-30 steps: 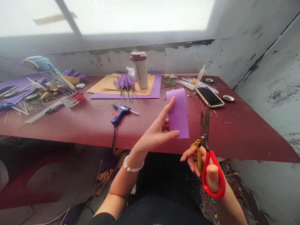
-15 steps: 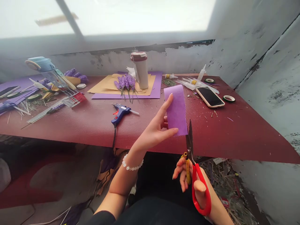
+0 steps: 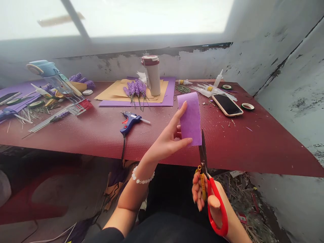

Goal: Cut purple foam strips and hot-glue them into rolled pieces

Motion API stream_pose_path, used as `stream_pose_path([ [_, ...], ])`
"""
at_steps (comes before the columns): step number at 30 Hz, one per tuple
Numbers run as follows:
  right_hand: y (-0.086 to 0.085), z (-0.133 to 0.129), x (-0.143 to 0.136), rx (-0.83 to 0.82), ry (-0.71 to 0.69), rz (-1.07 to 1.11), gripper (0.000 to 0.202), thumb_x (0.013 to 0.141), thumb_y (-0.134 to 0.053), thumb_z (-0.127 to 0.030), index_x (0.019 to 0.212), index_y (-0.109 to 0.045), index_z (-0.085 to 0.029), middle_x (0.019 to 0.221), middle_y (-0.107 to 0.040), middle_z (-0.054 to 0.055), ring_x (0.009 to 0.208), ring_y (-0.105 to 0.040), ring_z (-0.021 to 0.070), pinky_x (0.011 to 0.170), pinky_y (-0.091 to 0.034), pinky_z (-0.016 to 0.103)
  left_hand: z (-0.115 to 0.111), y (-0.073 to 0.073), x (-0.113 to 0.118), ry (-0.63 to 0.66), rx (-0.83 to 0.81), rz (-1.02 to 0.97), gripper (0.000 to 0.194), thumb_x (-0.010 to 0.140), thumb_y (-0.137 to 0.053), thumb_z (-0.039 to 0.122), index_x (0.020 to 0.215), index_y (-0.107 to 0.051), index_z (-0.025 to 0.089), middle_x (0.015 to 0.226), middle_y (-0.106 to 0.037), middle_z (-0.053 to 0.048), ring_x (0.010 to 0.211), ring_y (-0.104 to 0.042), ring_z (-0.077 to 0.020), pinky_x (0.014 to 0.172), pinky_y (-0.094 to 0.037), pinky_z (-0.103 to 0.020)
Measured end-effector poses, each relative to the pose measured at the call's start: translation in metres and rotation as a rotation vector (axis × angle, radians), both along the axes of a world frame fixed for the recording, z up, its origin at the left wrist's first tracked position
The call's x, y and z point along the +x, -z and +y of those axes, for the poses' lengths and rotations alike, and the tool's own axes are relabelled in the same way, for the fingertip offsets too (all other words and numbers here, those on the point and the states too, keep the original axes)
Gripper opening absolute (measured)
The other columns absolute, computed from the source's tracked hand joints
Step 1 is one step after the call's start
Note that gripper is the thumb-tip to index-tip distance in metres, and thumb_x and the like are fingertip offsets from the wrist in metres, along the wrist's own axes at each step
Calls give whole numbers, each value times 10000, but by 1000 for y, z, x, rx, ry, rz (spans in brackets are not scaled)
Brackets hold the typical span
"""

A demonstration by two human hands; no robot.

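My left hand (image 3: 174,135) grips a purple paper strip (image 3: 190,118) by its left side, thumb in front near the bottom and a finger along the upper edge. The strip is upright above the table's front edge. In my right hand (image 3: 202,195) are red-handled scissors (image 3: 217,209), with the thumb through one loop. Their dark blades are nearly closed and lie at the strip's lower right edge. A small yellow tool or handle (image 3: 203,185), its kind unclear, also sits against my right fingers beside the scissors.
On the dark red table (image 3: 101,135) lie a blue glue gun (image 3: 131,122), a phone (image 3: 227,104), tape rolls (image 3: 247,106) and glue bottles (image 3: 218,78). Behind stand a tumbler (image 3: 153,76), purple flower stems (image 3: 136,88) on paper sheets, and a tilted water bottle (image 3: 57,82).
The scissor blades have closed from a wider gap, and my right fingers have curled inward. The purple paper strip and my left hand have stayed almost in place.
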State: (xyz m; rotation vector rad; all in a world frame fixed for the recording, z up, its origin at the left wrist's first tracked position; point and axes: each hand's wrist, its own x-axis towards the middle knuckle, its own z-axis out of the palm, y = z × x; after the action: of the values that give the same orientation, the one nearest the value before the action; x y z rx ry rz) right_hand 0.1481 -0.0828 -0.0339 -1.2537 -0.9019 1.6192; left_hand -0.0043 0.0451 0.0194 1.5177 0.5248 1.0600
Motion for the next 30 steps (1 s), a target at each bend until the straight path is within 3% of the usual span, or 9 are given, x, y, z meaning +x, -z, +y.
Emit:
stream_pose_path([
  [5, -5, 1, -1, 5, 1, -3, 992, 184, -573, -1049, 749, -489, -238, 472, -540, -35, 351, -402, 95, 348, -304, 228, 1, 1, -1, 10, 21, 15, 912, 855, -773, 334, 1604, -264, 441, 1356, -604, -44, 806, -595, -149, 709, -581, -298],
  [10, 8, -3, 4, 2, -24, 27, 984, 212, -605, -1034, 777, -497, -236, 494, -557, -36, 369, -418, 93, 366, -320, 227, 1, 1, -1, 9, 19, 20, 926, 852, -776, 332, 1609, -252, 438, 1415, -585, -40, 820, -608, -149, 731, -592, -307],
  [14, 17, -5, 8, 4, -42, 90, 923, 321, -663, -1006, 804, -502, -237, 531, -560, -42, 378, -421, 92, 376, -332, 230, 0, 0, -1, -1, 17, 28, 910, 854, -769, 322, 1605, -269, 439, 1401, -588, -41, 786, -589, -144, 701, -577, -305],
  [20, 9, -4, 2, -39, -19, 27, 848, 392, -667, -980, 756, -451, -245, 457, -514, -61, 330, -348, 68, 339, -294, 210, 0, 0, -1, 11, 0, 17, 920, 853, -771, 321, 1611, -260, 427, 1279, -633, -43, 787, -588, -158, 703, -567, -312],
  [26, 16, -11, 3, 18, 1, 1, 756, 583, -611, -950, 780, -471, -233, 475, -520, -50, 354, -416, 83, 338, -303, 192, 1, -1, -1, 22, -1, 13, 943, 857, -762, 313, 1624, -221, 410, 1301, -632, -45, 875, -609, -183, 760, -568, -324],
  [30, 20, -13, 6, 3, -35, 3, 733, 615, -615, -933, 773, -479, -230, 470, -518, -56, 343, -404, 76, 332, -300, 185, 2, 0, -2, 26, 8, 8, 951, 855, -767, 335, 1625, -214, 409, 1340, -620, -50, 963, -622, -215, 788, -570, -335],
])
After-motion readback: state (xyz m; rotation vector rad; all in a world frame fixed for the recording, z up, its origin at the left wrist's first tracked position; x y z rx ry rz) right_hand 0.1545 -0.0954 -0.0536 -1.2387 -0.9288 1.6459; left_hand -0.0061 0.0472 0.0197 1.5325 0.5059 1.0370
